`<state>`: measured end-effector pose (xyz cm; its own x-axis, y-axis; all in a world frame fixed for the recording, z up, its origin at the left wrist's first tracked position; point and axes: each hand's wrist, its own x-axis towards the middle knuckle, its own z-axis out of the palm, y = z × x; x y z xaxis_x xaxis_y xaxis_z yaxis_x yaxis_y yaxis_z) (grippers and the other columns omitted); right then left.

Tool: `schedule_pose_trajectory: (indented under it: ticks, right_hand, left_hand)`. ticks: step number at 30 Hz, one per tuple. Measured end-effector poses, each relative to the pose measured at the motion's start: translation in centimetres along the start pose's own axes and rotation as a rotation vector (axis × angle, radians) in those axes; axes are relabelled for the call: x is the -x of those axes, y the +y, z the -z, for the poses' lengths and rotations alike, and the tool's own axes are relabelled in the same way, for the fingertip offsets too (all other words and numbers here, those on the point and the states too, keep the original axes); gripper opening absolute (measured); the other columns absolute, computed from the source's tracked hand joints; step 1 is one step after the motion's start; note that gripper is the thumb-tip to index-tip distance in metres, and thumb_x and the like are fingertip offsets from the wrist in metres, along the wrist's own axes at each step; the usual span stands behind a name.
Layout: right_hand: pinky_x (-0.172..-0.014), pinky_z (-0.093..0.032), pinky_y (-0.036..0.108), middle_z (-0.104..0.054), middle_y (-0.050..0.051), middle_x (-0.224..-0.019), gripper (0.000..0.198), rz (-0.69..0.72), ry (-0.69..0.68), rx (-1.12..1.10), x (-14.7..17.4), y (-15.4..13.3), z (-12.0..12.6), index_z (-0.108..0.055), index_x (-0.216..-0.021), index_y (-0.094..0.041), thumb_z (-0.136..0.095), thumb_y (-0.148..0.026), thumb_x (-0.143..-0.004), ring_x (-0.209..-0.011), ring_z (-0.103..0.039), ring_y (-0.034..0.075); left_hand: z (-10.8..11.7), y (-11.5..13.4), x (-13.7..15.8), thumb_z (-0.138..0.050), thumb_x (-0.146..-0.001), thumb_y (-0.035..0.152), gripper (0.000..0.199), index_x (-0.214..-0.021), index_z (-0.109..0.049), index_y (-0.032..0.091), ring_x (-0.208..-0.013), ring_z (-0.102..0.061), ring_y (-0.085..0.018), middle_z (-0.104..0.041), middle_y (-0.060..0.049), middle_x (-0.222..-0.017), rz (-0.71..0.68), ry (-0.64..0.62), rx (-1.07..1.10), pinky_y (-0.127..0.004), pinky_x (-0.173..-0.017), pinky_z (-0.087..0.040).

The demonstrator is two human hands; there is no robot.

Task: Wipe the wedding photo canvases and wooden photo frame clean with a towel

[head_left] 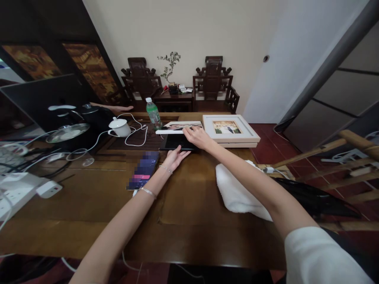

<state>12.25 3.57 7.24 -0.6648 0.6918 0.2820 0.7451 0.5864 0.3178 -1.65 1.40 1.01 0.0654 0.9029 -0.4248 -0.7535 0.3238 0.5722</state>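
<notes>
My right hand (196, 136) is closed on the near edge of a thin white-edged picture panel (170, 131), which is tilted up. Under it lies a flat black panel (174, 141), whose exact kind I cannot make out. My left hand (177, 157) grips this black panel at its near edge, thumb on top and fingers beneath. Just to the right, a pale picture frame (248, 132) with a small photo lies flat in a stack. A phone (145, 169) with a lit screen lies left of my left hand.
A green-labelled bottle (153, 113) stands behind the panels. Leftward are a lidded white cup (119, 127), a glass-lidded pot (69, 134), cables and a power strip (20, 193). A white cloth (233, 189) lies under my right forearm. Another person's hand (126, 108) shows behind the kettle.
</notes>
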Motion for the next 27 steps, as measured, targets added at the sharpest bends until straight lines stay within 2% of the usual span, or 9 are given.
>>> schedule_pose_trajectory:
  ticks: [5, 8, 12, 19, 23, 25, 27]
  right_hand:
    - [-0.073, -0.046, 0.037, -0.063, 0.016, -0.116, 0.035, -0.045, -0.023, -0.049, 0.0, -0.6, -1.5, -0.055, -0.12, -0.013, -0.033, -0.01, -0.093, -0.097, -0.057, 0.027]
    - [-0.08, -0.045, 0.039, -0.06, 0.014, -0.122, 0.035, -0.074, -0.004, -0.084, 0.1, -0.3, -2.2, -0.055, -0.123, -0.018, -0.04, -0.013, -0.091, -0.107, -0.052, 0.029]
    - [-0.092, -0.04, 0.044, -0.057, 0.012, -0.126, 0.036, -0.079, 0.001, -0.135, 0.2, 0.4, -3.0, -0.054, -0.127, -0.023, -0.049, -0.023, -0.092, -0.115, -0.046, 0.029]
    - [-0.094, -0.038, 0.044, -0.057, 0.012, -0.123, 0.035, -0.083, -0.016, -0.205, 0.1, 0.9, -4.2, -0.057, -0.126, -0.022, -0.053, -0.024, -0.091, -0.115, -0.046, 0.029]
    - [-0.096, -0.037, 0.039, -0.06, 0.009, -0.123, 0.035, -0.084, 0.005, -0.254, 0.4, 1.6, -3.5, -0.058, -0.125, -0.024, -0.056, -0.029, -0.09, -0.113, -0.049, 0.025]
    - [-0.097, -0.037, 0.036, -0.06, 0.009, -0.125, 0.038, -0.149, 0.057, -0.279, 1.3, 2.9, -2.7, -0.057, -0.127, -0.023, -0.055, -0.033, -0.091, -0.114, -0.049, 0.024]
    - [-0.098, -0.036, 0.037, -0.059, 0.013, -0.125, 0.039, -0.298, 0.125, -0.28, 3.2, 5.1, -1.8, -0.055, -0.129, -0.018, -0.048, -0.032, -0.093, -0.115, -0.049, 0.025]
  left_hand:
    - [-1.1, 1.5, -1.0, -0.043, -0.092, 0.011, 0.02, -0.106, -0.057, 0.012, -0.106, -0.066, -0.03, -0.065, -0.017, -0.105, 0.087, -0.023, -0.037, -0.044, -0.084, -0.06]
    - [-1.1, 2.5, -1.0, -0.049, -0.088, 0.018, 0.028, -0.114, -0.056, 0.011, -0.105, -0.065, -0.033, -0.062, -0.021, -0.109, 0.133, -0.01, -0.066, -0.046, -0.081, -0.06]
    - [-0.8, 3.0, -1.4, -0.056, -0.088, 0.023, 0.03, -0.117, -0.056, 0.016, -0.103, -0.066, -0.029, -0.061, -0.018, -0.108, 0.129, 0.005, -0.105, -0.039, -0.081, -0.061]
    - [-0.6, 2.7, -3.0, -0.056, -0.093, 0.028, 0.033, -0.122, -0.054, 0.012, -0.111, -0.064, -0.032, -0.057, -0.024, -0.121, 0.185, 0.067, -0.21, -0.037, -0.085, -0.058]
    - [-0.7, 3.2, -3.4, -0.062, -0.09, 0.032, 0.042, -0.125, -0.053, 0.009, -0.114, -0.063, -0.036, -0.054, -0.029, -0.128, 0.239, 0.07, -0.245, -0.039, -0.084, -0.058]
    - [-0.8, 3.4, -3.5, -0.062, -0.091, 0.03, 0.045, -0.128, -0.05, 0.008, -0.115, -0.062, -0.036, -0.052, -0.031, -0.131, 0.259, 0.079, -0.254, -0.038, -0.083, -0.059]
    - [-0.8, 3.6, -3.6, -0.059, -0.092, 0.026, 0.045, -0.132, -0.047, 0.007, -0.116, -0.061, -0.036, -0.051, -0.033, -0.132, 0.269, 0.088, -0.254, -0.036, -0.081, -0.06]
